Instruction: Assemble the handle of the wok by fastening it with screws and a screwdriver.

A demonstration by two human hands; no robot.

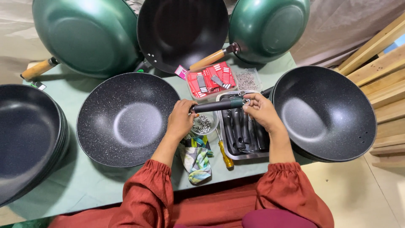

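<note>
Both my hands gripped one black pan handle level above the parts tray.

My left hand (180, 119) closed around the butt of the black pan handle (217, 105) while my right hand (262, 110) pinched its metal collar end, apparently steadying it for fitting. It hovered over the steel tray (222, 143) of spare handles, with the small bowl of screws (203, 123) and yellow screwdriver (224, 154) just beside, and the speckled black wok (126, 118) close at my left.

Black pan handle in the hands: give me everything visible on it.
The black pan handle is a long, slim bar, matte and plastic-looking, with a greenish collar and metal fitting at its right end. It is held level above the metal tray. The left hand grips its left end; the right hand pinches the fitting end.
</note>
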